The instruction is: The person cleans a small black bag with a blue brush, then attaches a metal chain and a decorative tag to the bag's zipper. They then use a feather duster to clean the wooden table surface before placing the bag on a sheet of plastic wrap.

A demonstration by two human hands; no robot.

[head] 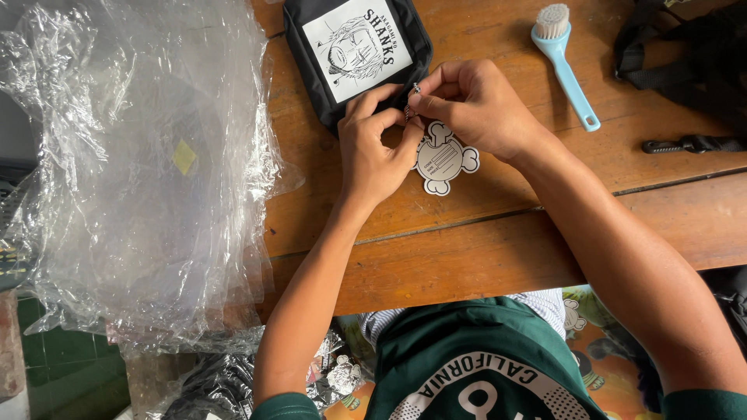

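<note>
My left hand (373,148) and my right hand (475,105) meet over a wooden table (498,233). Between their fingertips they pinch a small metal zipper pull or chain (413,99) at the lower corner of a small black pouch (311,58). The pouch has a white printed patch on its front. A round white paper tag (443,159) with knobbed, bone-like corners hangs just below my fingers and lies on the wood.
A heap of clear plastic bags (140,171) covers the table's left part and spills over its edge. A light blue brush (564,54) lies at the back right, with black straps and a buckle (685,70) beyond it. More bagged items sit below by my lap.
</note>
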